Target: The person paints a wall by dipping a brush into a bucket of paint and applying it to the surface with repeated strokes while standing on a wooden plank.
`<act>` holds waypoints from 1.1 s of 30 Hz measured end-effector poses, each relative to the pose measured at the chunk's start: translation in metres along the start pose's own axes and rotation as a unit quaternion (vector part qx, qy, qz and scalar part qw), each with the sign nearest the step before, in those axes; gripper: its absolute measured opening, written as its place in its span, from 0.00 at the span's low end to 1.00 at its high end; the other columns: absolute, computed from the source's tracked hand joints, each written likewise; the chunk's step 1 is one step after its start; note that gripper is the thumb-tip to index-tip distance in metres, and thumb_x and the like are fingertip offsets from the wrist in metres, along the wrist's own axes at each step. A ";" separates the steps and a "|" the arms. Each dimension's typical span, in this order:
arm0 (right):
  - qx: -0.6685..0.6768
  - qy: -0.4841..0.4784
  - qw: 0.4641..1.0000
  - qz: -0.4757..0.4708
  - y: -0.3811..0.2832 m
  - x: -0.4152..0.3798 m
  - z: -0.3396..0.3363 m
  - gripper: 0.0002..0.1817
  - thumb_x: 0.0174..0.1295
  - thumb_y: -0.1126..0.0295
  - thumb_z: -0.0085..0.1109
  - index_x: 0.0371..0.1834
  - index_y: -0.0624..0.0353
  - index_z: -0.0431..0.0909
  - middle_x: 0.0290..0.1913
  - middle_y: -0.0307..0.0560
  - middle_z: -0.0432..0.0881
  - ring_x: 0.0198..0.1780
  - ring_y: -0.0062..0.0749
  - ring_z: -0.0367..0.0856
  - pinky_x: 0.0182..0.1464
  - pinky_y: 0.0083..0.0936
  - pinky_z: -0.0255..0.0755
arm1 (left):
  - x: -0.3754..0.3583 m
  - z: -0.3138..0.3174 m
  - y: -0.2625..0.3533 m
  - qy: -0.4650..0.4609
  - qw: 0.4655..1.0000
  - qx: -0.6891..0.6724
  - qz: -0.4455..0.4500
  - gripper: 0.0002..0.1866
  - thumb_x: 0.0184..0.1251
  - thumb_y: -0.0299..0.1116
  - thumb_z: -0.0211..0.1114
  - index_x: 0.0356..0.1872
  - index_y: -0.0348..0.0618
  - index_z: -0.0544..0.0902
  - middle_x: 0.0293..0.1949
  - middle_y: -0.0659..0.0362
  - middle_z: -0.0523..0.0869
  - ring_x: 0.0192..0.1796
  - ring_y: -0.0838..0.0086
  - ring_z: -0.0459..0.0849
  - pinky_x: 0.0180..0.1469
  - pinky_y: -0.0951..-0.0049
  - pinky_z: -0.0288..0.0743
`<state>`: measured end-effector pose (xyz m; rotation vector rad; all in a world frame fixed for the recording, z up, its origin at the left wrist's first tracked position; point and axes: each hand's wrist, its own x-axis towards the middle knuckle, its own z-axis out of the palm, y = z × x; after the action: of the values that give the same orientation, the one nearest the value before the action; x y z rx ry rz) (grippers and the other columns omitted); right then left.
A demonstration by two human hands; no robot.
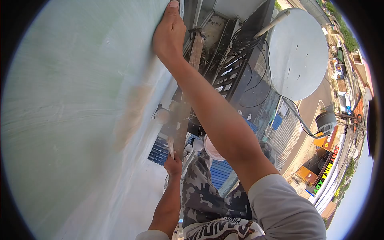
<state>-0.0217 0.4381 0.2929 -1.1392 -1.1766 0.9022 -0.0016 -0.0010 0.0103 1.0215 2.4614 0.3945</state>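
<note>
A smooth pale green-white wall [80,100] fills the left side. My right hand [170,36] is raised at its upper edge, thumb uppermost and the hand closed against that edge; most of its fingers are hidden. Lower down, my left hand [173,165] grips a narrow, whitish tool [171,146], whose exact kind is unclear. Behind that tool runs a long, worn brown board [182,124]. A blurred tan patch shows on the wall between the hands. Below my right forearm is a pink-white round container [213,147], partly hidden.
A large grey dish [298,54] stands at the upper right, with tangled black cables [242,42] beside it. Dark metal railings [230,76] and blue corrugated roofing [220,174] lie beyond my arm. A cylindrical grey fixture [326,122] hangs above a street with signs.
</note>
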 end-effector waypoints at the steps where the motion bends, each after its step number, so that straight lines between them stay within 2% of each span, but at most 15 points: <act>1: 0.008 -0.027 0.999 0.016 0.003 -0.001 -0.001 0.37 0.78 0.44 0.28 0.49 0.71 0.77 0.38 0.65 0.81 0.45 0.50 0.80 0.49 0.42 0.74 | 0.000 0.001 -0.001 -0.001 1.000 0.001 0.001 0.22 0.72 0.50 0.57 0.41 0.39 0.86 0.28 0.43 0.86 0.31 0.42 0.85 0.33 0.47 0.77; 3: 0.025 -0.078 0.996 0.048 0.004 0.000 -0.006 0.44 0.75 0.34 0.23 0.44 0.68 0.77 0.32 0.48 0.79 0.38 0.32 0.72 0.48 0.34 0.69 | 0.002 0.002 -0.002 0.002 1.000 -0.004 0.001 0.22 0.73 0.50 0.57 0.42 0.39 0.86 0.28 0.42 0.86 0.31 0.42 0.85 0.33 0.47 0.76; 6: 0.076 -0.064 0.994 0.037 -0.004 0.001 -0.008 0.33 0.80 0.46 0.32 0.30 0.67 0.68 0.33 0.58 0.76 0.37 0.41 0.74 0.43 0.41 0.68 | -0.001 0.000 0.000 -0.002 1.000 -0.002 -0.003 0.22 0.73 0.50 0.56 0.43 0.39 0.86 0.28 0.42 0.86 0.31 0.41 0.85 0.33 0.46 0.76; 9: 0.084 -0.033 0.995 0.053 -0.007 -0.003 -0.007 0.31 0.81 0.49 0.32 0.29 0.67 0.67 0.31 0.58 0.74 0.34 0.45 0.71 0.41 0.40 0.67 | -0.001 -0.001 0.007 0.006 1.000 -0.006 0.002 0.22 0.73 0.49 0.56 0.40 0.37 0.85 0.27 0.40 0.86 0.31 0.41 0.85 0.33 0.46 0.76; 12: 0.090 -0.013 0.996 0.024 -0.005 -0.003 -0.005 0.29 0.81 0.52 0.31 0.30 0.67 0.66 0.32 0.58 0.73 0.34 0.50 0.70 0.42 0.43 0.66 | -0.004 0.003 0.003 0.030 0.999 -0.017 0.012 0.20 0.72 0.46 0.58 0.36 0.36 0.85 0.26 0.39 0.85 0.30 0.40 0.84 0.32 0.47 0.75; 16: 0.097 -0.023 0.995 0.003 -0.004 -0.003 -0.008 0.25 0.81 0.55 0.33 0.34 0.66 0.67 0.35 0.58 0.73 0.39 0.55 0.70 0.45 0.46 0.65 | -0.006 -0.003 0.008 0.011 1.000 -0.021 0.001 0.19 0.71 0.43 0.59 0.34 0.33 0.84 0.25 0.39 0.84 0.30 0.40 0.84 0.31 0.48 0.75; 19: 0.100 -0.038 0.994 0.000 -0.001 -0.002 -0.009 0.24 0.81 0.55 0.33 0.34 0.66 0.67 0.34 0.57 0.73 0.39 0.53 0.70 0.45 0.45 0.65 | -0.005 -0.002 0.007 0.030 0.999 -0.040 0.019 0.18 0.71 0.42 0.59 0.34 0.33 0.84 0.25 0.39 0.84 0.30 0.40 0.84 0.31 0.49 0.75; 20: 0.106 -0.051 0.993 0.010 0.001 -0.003 -0.010 0.23 0.81 0.56 0.33 0.34 0.64 0.67 0.36 0.55 0.73 0.40 0.50 0.70 0.47 0.42 0.65 | -0.002 0.001 0.005 0.032 0.998 -0.047 0.026 0.17 0.71 0.41 0.59 0.36 0.33 0.84 0.25 0.39 0.84 0.30 0.40 0.83 0.31 0.49 0.75; 23: 0.076 -0.044 0.996 -0.013 0.003 -0.006 -0.008 0.22 0.81 0.57 0.33 0.36 0.63 0.68 0.38 0.53 0.72 0.41 0.46 0.69 0.50 0.40 0.63 | -0.003 0.000 -0.001 0.002 0.999 -0.039 0.002 0.17 0.71 0.40 0.59 0.39 0.32 0.84 0.28 0.38 0.85 0.32 0.39 0.84 0.33 0.49 0.76; 29: 0.094 -0.037 0.994 -0.047 0.005 -0.006 -0.010 0.19 0.81 0.59 0.35 0.37 0.62 0.68 0.39 0.51 0.72 0.42 0.44 0.69 0.52 0.38 0.63 | -0.001 0.007 -0.002 0.050 0.995 -0.066 0.054 0.16 0.70 0.38 0.61 0.41 0.31 0.83 0.34 0.36 0.86 0.37 0.38 0.84 0.36 0.49 0.77; 33: 0.107 -0.047 0.993 -0.027 0.006 -0.006 -0.010 0.19 0.81 0.59 0.35 0.37 0.62 0.68 0.40 0.51 0.72 0.42 0.44 0.68 0.52 0.38 0.63 | -0.003 0.000 0.008 0.036 0.998 -0.047 0.016 0.15 0.69 0.37 0.61 0.40 0.31 0.84 0.32 0.38 0.86 0.36 0.38 0.84 0.36 0.49 0.77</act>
<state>-0.0129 0.4316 0.2853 -0.8970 -1.1515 1.0232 0.0048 0.0023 0.0138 1.0248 2.4665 0.5603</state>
